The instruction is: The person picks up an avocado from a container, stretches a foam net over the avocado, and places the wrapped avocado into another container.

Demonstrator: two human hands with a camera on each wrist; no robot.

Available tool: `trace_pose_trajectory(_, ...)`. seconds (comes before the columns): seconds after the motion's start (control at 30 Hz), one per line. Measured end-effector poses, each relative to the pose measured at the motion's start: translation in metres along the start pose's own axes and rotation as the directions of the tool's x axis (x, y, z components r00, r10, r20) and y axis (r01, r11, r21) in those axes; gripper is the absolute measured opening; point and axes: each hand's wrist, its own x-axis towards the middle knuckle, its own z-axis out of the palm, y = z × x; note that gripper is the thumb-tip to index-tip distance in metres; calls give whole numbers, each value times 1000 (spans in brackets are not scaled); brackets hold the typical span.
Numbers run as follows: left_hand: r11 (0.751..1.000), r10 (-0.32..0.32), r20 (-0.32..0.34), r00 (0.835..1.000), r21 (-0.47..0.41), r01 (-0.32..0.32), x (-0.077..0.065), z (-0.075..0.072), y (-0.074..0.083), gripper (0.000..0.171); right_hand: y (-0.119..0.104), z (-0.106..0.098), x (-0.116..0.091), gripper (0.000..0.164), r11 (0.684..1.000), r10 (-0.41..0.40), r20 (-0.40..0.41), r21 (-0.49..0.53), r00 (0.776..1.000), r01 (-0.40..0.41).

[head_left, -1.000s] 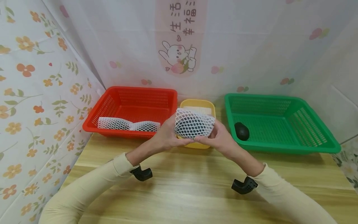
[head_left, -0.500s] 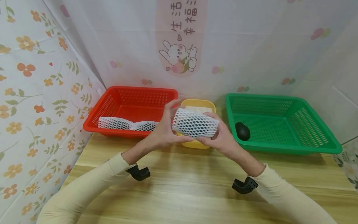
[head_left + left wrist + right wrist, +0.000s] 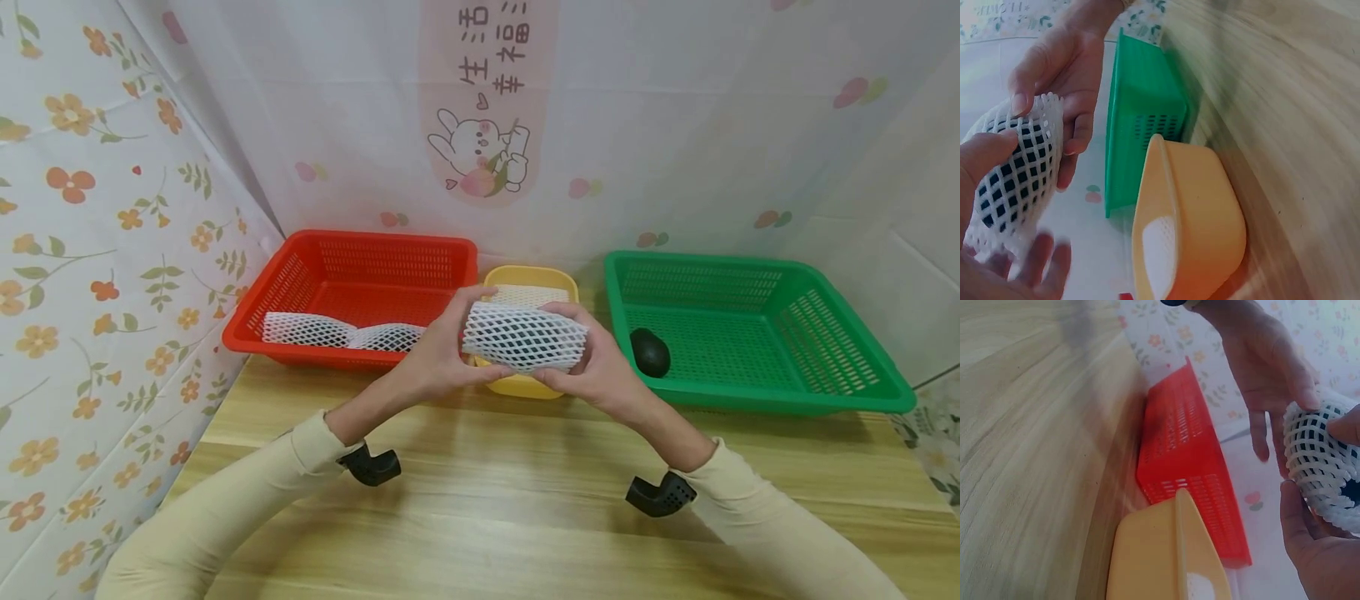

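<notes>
Both hands hold a white foam net sleeve [image 3: 525,337] in mid-air in front of the yellow basket. Through its mesh shows a dark, rounded fruit [image 3: 1009,190], like an avocado. My left hand [image 3: 438,354] grips the sleeve's left end between thumb and fingers. At the other end, my right hand [image 3: 603,367] grips it with its thumb along the near side. In the left wrist view, the left thumb [image 3: 988,153] presses on the mesh while the fingers below stand spread. One bare dark avocado [image 3: 650,352] lies in the green basket's left front corner.
A red basket [image 3: 348,358] on the left holds two netted fruits [image 3: 307,329] along its front wall. The yellow basket [image 3: 525,387] in the middle contains more white foam net [image 3: 532,294]. The green basket [image 3: 780,400] stands at right on the wooden table [image 3: 510,517].
The left fingers first opened away from the sleeve, then came back down around its left end. The sleeve now covers more of the dark fruit and sits straighter. The right hand keeps its grip.
</notes>
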Motion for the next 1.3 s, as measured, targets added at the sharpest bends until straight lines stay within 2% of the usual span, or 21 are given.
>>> trace_pose_trajectory(0.1, 981, 100, -38, 994, 172, -92, 0, 0, 2, 108, 1, 0, -1, 75, 1000, 1, -1, -3, 1000, -1)
trace_pose_trajectory(0.17, 941, 200, -43, 979, 286, -180, 1, -1, 3, 116, 1, 1, -1, 75, 1000, 0, -1, -6, 1000, 0)
trace_pose_trajectory(0.27, 840, 326, 1, 945, 459, -290, 2, -2, 6, 120, 2, 3, -1, 74, 1000, -3, -1, -20, 1000, 3)
trace_pose_trajectory(0.33, 759, 386, 57, 921, 548, -352, 3, -2, 9, 118, 2, 5, -1, 72, 999, -6, -11, -41, 1000, 6)
trace_pose_trajectory(0.4, 685, 418, 114, 901, 612, -396, 2, -2, 11, 112, 2, 6, -1, 71, 998, -10, -28, -58, 1000, 9)
trace_pose_trajectory(0.5, 600, 445, 197, 874, 659, -454, 2, 0, 13, 99, 1, 9, 0, 68, 997, -15, -55, -70, 998, 11)
trace_pose_trajectory(0.63, 517, 430, 300, 851, 691, -505, 1, 2, 15, 92, -3, 14, 1, 65, 998, -7, -70, -69, 998, 2)
trace_pose_trajectory(0.7, 478, 429, 325, 843, 710, -517, 0, 3, 14, 93, -5, 16, 1, 64, 997, 6, -72, -77, 997, -12)
trace_pose_trajectory(0.73, 466, 430, 328, 841, 718, -518, 0, 4, 14, 93, -5, 17, 1, 63, 997, 15, -70, -79, 997, -21)
trace_pose_trajectory(0.8, 452, 436, 320, 841, 730, -513, 1, 5, 14, 94, -6, 18, 0, 62, 996, 33, -64, -85, 997, -39)
trace_pose_trajectory(0.87, 453, 444, 308, 841, 733, -508, 0, 4, 14, 92, -5, 19, -1, 60, 995, 42, -55, -86, 998, -47)
trace_pose_trajectory(0.93, 471, 439, 304, 845, 723, -505, 0, 4, 14, 92, -4, 18, -2, 60, 996, 43, -40, -79, 998, -46)
trace_pose_trajectory(1.17, 504, 424, 308, 852, 701, -505, -3, 1, 16, 88, -5, 16, -4, 63, 999, 32, 55, -26, 998, -31)
trace_pose_trajectory(1.3, 551, 400, 307, 864, 672, -494, -5, -4, 16, 87, -9, 12, -7, 65, 997, 68, 124, -55, 990, -61)
